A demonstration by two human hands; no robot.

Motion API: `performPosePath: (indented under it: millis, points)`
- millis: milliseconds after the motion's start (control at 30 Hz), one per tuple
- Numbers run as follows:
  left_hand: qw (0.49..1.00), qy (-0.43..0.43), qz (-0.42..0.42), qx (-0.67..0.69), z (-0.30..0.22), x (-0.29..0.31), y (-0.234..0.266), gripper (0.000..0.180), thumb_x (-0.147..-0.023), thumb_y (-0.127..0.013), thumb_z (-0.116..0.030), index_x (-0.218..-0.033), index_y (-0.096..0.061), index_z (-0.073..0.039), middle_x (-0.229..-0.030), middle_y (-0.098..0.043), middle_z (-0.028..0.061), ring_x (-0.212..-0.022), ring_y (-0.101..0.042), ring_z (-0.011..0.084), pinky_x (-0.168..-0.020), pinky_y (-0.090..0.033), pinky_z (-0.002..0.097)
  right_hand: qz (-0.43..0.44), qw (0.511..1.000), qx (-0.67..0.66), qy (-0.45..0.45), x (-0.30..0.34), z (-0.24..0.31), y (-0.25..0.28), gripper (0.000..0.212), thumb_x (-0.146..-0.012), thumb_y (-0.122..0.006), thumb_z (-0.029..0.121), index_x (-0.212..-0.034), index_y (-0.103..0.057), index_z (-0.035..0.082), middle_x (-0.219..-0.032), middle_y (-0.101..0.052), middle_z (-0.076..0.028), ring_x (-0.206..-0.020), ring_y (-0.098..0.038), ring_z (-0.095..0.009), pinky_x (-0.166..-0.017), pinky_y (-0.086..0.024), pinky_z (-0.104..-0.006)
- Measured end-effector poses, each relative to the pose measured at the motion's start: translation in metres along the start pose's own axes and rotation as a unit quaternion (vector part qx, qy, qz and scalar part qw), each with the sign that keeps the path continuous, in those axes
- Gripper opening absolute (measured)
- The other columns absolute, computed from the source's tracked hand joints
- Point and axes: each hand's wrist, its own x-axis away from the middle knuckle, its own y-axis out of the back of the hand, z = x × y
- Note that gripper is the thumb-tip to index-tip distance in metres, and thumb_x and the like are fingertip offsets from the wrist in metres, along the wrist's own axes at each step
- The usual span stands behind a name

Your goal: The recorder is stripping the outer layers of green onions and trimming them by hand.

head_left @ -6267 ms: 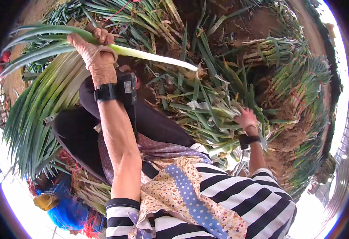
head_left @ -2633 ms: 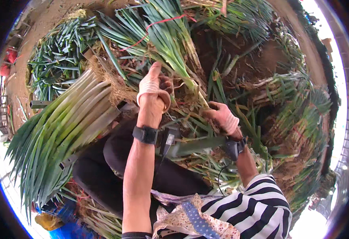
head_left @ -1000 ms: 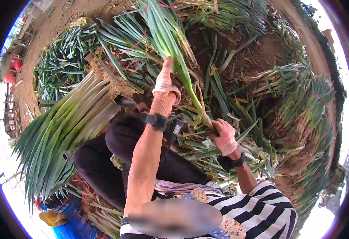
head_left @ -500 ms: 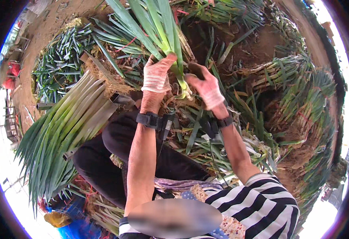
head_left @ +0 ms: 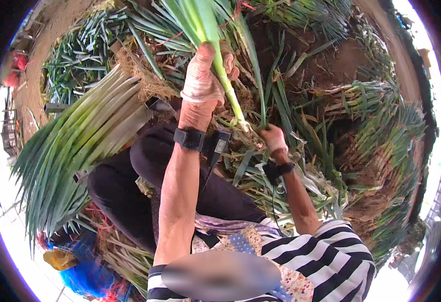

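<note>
My left hand (head_left: 204, 83), in a pale glove, grips the stalk of a long green onion (head_left: 215, 50) and holds it up in front of me, leaves pointing away. My right hand (head_left: 273, 138) is lower and to the right, closed on a thin outer leaf strip (head_left: 259, 95) that runs up along the same stalk near its root end. Both wrists wear black bands with small devices. My dark-trousered knees are below the hands.
A trimmed bundle of green onions (head_left: 79, 146) lies across my left side. More tied bundles (head_left: 74, 65) sit at far left, loose leaves and piles (head_left: 371, 116) at right on bare soil (head_left: 331, 55). A blue and yellow object (head_left: 74, 261) sits at lower left.
My right hand has dropped from beside the left hand down to the stalk's root end, drawing a thin leaf strip down. My left hand stays raised on the stalk.
</note>
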Motion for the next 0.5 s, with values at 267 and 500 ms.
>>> performPosePath:
  millis: [267, 500]
  points:
    - [0.997, -0.051, -0.051, -0.006, -0.023, -0.007, -0.002, 0.045, -0.076, -0.065, -0.047, -0.090, -0.051, -0.006, -0.068, -0.045, -0.0006, -0.053, -0.039, 0.0089, -0.041, -0.030, 0.0214, -0.040, 0.930, 0.328, -0.159, 0.047, -0.159, 0.076, 0.049, -0.062, -0.068, 0.032, -0.104, -0.060, 0.009, -0.099, -0.062, -0.016, -0.094, -0.059, -0.032, -0.080, -0.047, -0.0383]
    - [0.992, -0.044, -0.111, -0.028, -0.020, -0.001, -0.004, 0.050, -0.077, -0.060, -0.053, -0.088, -0.052, -0.005, -0.073, -0.054, 0.0041, -0.064, -0.054, 0.0158, -0.058, -0.048, 0.0299, -0.078, 0.922, -0.007, 0.379, 0.036, 0.140, 0.081, 0.037, -0.068, -0.068, 0.009, -0.103, -0.060, 0.012, -0.103, -0.059, -0.010, -0.091, -0.058, -0.024, -0.081, -0.047, -0.0296]
